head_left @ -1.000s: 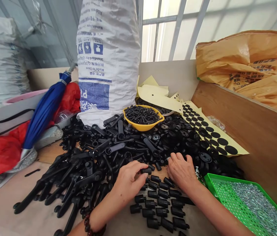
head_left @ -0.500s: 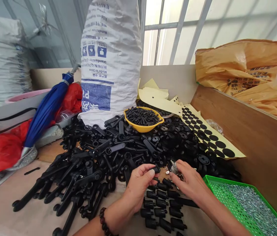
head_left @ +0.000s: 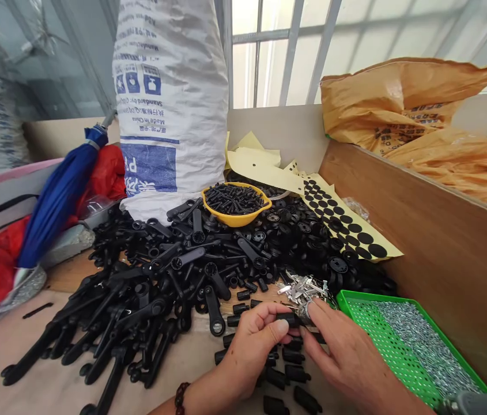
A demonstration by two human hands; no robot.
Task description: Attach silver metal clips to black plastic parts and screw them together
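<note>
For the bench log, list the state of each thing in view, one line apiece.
Left hand, pinching a black plastic cap
Right hand, holding a small silver metal piece against it
Yellow bowl, full of black screws
Green perforated tray, heaped with silver parts
Blue umbrella, furled, leaning
White woven sack, upright, bulging

Black plastic plug (head_left: 287,319) partly hidden by the left hand (head_left: 254,351), and the silver bit (head_left: 306,311) at its end half covered by the right hand (head_left: 347,363) — exact shape can't be told. Metal pieces (head_left: 425,349) in the green tray (head_left: 368,323) too small to tell apart. White woven sack (head_left: 169,98) cut off at top edge; grey object (head_left: 472,403) cut off at lower right corner — unidentifiable.
</note>
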